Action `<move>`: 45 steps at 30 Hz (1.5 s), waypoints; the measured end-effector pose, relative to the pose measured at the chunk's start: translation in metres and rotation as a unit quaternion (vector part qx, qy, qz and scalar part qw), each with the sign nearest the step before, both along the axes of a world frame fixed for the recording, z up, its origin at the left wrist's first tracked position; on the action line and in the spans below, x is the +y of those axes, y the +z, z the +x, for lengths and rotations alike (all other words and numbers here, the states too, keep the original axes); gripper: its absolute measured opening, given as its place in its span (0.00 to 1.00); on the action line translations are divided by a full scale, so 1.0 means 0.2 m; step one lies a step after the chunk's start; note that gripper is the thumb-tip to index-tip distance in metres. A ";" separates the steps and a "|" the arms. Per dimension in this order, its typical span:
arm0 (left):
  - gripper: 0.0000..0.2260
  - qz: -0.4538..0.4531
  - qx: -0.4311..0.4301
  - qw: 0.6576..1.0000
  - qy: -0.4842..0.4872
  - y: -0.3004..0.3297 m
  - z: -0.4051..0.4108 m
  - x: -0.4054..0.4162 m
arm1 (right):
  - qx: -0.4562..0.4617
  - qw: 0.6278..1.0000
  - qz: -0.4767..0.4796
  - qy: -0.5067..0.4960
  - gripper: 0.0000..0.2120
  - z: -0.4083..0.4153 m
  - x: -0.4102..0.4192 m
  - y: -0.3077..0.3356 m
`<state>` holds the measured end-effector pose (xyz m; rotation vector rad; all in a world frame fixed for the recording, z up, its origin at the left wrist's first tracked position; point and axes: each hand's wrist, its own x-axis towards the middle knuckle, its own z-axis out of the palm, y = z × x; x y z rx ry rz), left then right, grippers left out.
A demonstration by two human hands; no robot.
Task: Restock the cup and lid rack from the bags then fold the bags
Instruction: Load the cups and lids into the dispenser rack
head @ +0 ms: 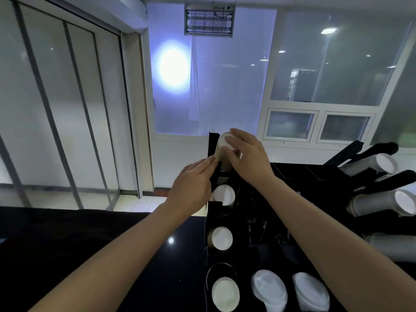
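**Seating a cup stack in the top slot**

Forearms fill the near view, reaching over the dark desk (175,255) to the black rack (254,251). Lids (269,289) sit at the rack's near end, with filled cup slots (221,237) behind them. At the rack's far end, the cup stack (221,152) stands partly in the top slot. Right hand (247,156) curls its grip round the stack's upper end; left hand (193,183) rests straight fingers against its side. Best, I judge, to keep the stack in line with the slot and press evenly.

Both forearms are bare to the frame edge, hands ungloved.
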<state>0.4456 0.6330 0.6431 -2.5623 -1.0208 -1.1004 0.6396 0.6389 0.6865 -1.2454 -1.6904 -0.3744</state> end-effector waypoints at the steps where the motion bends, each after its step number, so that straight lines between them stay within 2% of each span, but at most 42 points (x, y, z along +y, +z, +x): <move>1: 0.27 0.006 -0.004 1.000 -0.003 0.00 0.00 0.00 | -0.007 1.000 0.008 -0.002 0.14 0.00 0.01 -0.02; 6: 0.25 0.043 -0.008 0.999 0.007 -0.02 0.02 0.04 | -0.013 1.000 -0.016 -0.015 0.13 -0.03 -0.01 -0.06; 11: 0.26 -0.005 0.004 1.000 0.023 -0.01 0.02 0.01 | -0.054 0.988 -0.140 -0.031 0.17 -0.03 -0.09 0.03; 14: 0.23 -0.025 0.012 0.999 0.043 0.02 0.05 -0.09 | -0.062 0.973 -0.222 -0.024 0.17 0.01 -0.21 0.11; 18: 0.13 0.017 -0.028 0.999 0.015 -0.01 0.14 -0.37 | -0.016 0.984 -0.173 -0.042 0.14 0.10 -0.52 0.04; 22: 0.14 0.001 -0.015 0.999 -0.050 -0.12 0.35 -0.75 | 0.018 0.979 -0.187 -0.083 0.10 0.29 -0.92 -0.12; 26: 0.15 -0.041 0.017 0.988 -0.145 -0.30 0.62 -1.09 | 0.040 0.950 -0.275 -0.142 0.08 0.56 -1.37 -0.35; 30: 0.19 -0.096 0.105 0.970 -0.199 -0.52 0.86 -1.37 | 0.086 0.920 -0.341 -0.171 0.15 0.83 -1.81 -0.56; 32: 0.18 -0.114 0.147 0.959 -0.215 -0.64 0.95 -1.52 | 0.093 0.902 -0.376 -0.189 0.13 0.94 -2.01 -0.69; 35: 0.17 -0.140 0.214 0.946 -0.201 -0.84 1.04 -1.69 | 0.057 0.860 -0.475 -0.179 0.10 1.05 -2.22 -0.93; 38: 0.18 -0.187 0.259 0.931 -0.176 -0.99 1.07 -1.79 | 0.026 0.811 -0.559 -0.172 0.35 1.07 -2.38 -1.18; 39: 0.18 -0.201 0.277 0.926 -0.159 -1.04 1.08 -1.81 | 0.023 0.799 -0.579 -0.159 0.39 1.07 -2.42 -1.26; 41: 0.17 -0.224 0.292 0.921 -0.132 -1.10 1.07 -1.86 | 0.008 0.787 -0.603 -0.131 0.39 1.06 -2.47 -1.38; 45: 0.18 -0.246 0.241 0.936 -0.078 -1.14 1.01 -1.93 | 0.034 0.793 -0.594 -0.127 0.35 1.05 -2.50 -1.49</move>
